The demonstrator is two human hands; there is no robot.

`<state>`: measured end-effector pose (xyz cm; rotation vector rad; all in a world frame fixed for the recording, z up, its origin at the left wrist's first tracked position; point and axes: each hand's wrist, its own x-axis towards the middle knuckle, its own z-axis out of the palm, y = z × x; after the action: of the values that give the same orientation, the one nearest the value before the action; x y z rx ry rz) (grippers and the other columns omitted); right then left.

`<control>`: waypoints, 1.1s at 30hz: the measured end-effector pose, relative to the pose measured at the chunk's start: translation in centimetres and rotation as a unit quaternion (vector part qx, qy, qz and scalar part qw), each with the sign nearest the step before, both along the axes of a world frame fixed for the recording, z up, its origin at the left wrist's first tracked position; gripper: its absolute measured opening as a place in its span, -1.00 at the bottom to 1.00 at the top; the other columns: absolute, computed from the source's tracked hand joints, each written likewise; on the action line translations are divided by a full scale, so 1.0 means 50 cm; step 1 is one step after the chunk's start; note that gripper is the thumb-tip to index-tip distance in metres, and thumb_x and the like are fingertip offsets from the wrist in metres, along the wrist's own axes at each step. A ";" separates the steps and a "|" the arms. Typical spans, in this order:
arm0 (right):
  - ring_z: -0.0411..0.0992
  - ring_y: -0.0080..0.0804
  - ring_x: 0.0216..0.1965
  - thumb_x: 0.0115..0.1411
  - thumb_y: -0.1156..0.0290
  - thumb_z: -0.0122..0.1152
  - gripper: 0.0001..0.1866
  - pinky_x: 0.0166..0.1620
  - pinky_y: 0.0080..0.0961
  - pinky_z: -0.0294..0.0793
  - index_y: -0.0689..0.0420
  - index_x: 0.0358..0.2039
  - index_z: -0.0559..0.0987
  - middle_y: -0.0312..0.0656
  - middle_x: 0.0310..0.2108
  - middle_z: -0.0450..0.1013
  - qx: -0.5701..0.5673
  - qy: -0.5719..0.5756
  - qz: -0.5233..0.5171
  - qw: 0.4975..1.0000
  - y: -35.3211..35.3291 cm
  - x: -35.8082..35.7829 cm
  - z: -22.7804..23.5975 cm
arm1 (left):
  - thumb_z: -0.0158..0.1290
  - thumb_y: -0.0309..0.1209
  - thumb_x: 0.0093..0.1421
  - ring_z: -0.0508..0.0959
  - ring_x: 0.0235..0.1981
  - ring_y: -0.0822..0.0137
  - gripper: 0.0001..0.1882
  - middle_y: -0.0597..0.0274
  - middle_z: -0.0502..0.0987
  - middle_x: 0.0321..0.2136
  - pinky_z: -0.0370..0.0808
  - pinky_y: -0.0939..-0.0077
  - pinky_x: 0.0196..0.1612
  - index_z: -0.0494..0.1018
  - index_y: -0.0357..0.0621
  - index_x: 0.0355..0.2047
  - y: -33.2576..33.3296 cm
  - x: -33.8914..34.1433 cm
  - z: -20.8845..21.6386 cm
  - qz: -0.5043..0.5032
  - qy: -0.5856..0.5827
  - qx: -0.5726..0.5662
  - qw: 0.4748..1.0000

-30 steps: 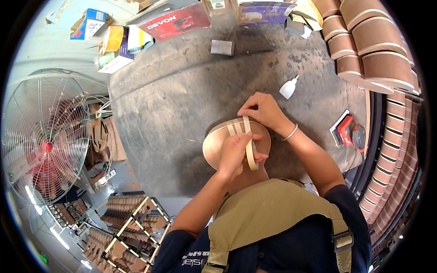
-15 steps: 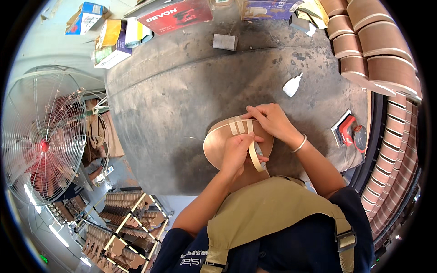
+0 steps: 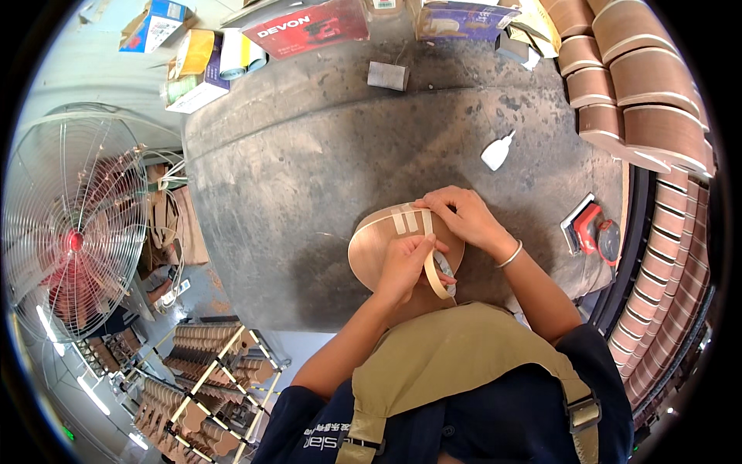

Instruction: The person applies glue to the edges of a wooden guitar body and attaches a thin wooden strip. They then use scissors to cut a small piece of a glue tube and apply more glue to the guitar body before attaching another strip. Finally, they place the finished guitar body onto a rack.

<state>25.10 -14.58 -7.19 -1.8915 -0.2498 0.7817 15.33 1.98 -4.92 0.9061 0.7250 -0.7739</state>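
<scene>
A small rounded wooden instrument body [image 3: 366, 254] rests at the table's near side against my apron. Short strips of pale masking tape [image 3: 399, 224] cross its upper rim. My left hand [image 3: 403, 267] is closed over the body's face, holding a roll of masking tape [image 3: 434, 280]. From the roll a strip runs up to the rim. My right hand [image 3: 470, 222] curls over the body's upper right edge, its fingertips pressed to the rim where that strip ends. The body's lower end is hidden by my left hand and apron.
A white nozzle bottle [image 3: 497, 151] and a red-and-black sander [image 3: 592, 229] lie to the right. A grey block [image 3: 388, 76] and boxes [image 3: 309, 31] sit at the back. Stacked wooden bodies [image 3: 657, 77] line the right side; a caged fan [image 3: 75, 240] and a rack [image 3: 205, 387] stand left.
My left hand and the tape roll have moved slightly down and right, away from the rim. My right hand has shifted slightly down, its fingers still at the rim. The view has shifted slightly.
</scene>
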 end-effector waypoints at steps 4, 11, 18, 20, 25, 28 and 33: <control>0.56 -0.13 0.04 0.34 0.27 0.32 -0.77 0.11 -0.25 0.53 0.07 -0.10 0.79 -0.14 -0.14 0.70 -0.039 -0.044 0.037 0.998 -0.005 -0.004 -0.010 | -0.05 -0.25 0.54 0.75 -0.50 0.10 -0.64 0.02 0.64 -0.42 0.72 0.34 -0.47 0.55 -0.35 -0.16 0.002 -0.003 -0.001 -0.004 0.003 -0.005 1.000; 0.47 -0.10 0.15 0.19 0.25 0.48 -0.68 0.17 -0.18 0.51 0.02 -0.05 0.78 -0.20 -0.12 0.69 -0.039 -0.094 0.044 0.994 -0.004 -0.015 -0.007 | -0.07 -0.23 0.56 0.75 -0.51 0.10 -0.61 0.05 0.63 -0.46 0.73 0.35 -0.51 0.54 -0.37 -0.17 -0.003 -0.005 -0.007 0.010 -0.001 -0.003 1.000; 0.47 -0.06 0.10 0.11 0.27 0.50 -0.62 0.17 -0.17 0.49 0.08 -0.05 0.74 -0.19 -0.15 0.67 -0.030 -0.117 0.073 0.990 -0.006 -0.008 -0.007 | -0.10 -0.37 0.49 0.75 -0.43 0.09 -0.69 0.02 0.64 -0.25 0.73 0.37 -0.39 0.55 -0.38 -0.17 -0.005 0.000 -0.008 -0.003 -0.007 0.017 1.000; 0.48 -0.06 0.07 0.10 0.27 0.51 -0.63 0.15 -0.16 0.49 0.09 -0.07 0.74 -0.18 -0.16 0.67 -0.039 -0.140 0.073 0.987 -0.006 -0.010 -0.012 | -0.10 -0.38 0.48 0.75 -0.40 0.09 -0.70 0.04 0.64 -0.24 0.72 0.39 -0.37 0.55 -0.39 -0.17 -0.006 -0.003 -0.015 -0.009 -0.024 0.029 0.999; 0.49 -0.07 0.04 0.11 0.27 0.50 -0.64 0.12 -0.17 0.50 0.09 -0.09 0.75 -0.17 -0.18 0.66 -0.038 -0.165 0.072 0.983 -0.001 -0.016 -0.009 | -0.06 -0.44 0.43 0.71 -0.50 0.17 -0.71 -0.01 0.64 -0.44 0.60 0.38 -0.41 0.60 -0.37 -0.29 -0.094 -0.050 -0.007 -0.215 -0.252 0.174 0.927; 0.49 -0.07 0.04 0.12 0.26 0.49 -0.65 0.12 -0.15 0.49 0.09 -0.08 0.74 -0.16 -0.17 0.66 -0.042 -0.167 0.067 0.983 -0.001 -0.017 -0.013 | -0.06 -0.44 0.45 0.75 -0.52 0.24 -0.70 0.12 0.66 -0.54 0.58 0.39 -0.42 0.64 -0.36 -0.22 -0.147 -0.041 0.057 -0.319 -0.200 0.098 0.921; 0.47 -0.05 0.07 0.11 0.21 0.50 -0.56 0.17 -0.14 0.46 0.07 0.00 0.72 -0.14 -0.08 0.64 -0.030 -0.153 0.060 0.986 -0.009 -0.030 -0.024 | -0.08 -0.31 0.55 0.73 -0.47 0.38 -0.64 0.15 0.67 -0.45 0.57 0.50 -0.38 0.61 -0.36 -0.14 -0.086 -0.029 0.098 -0.326 -0.213 0.029 0.920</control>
<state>23.60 -15.04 -8.41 -2.0652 -0.5416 0.5800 13.90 -2.31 -0.01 1.3438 0.0403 -1.0901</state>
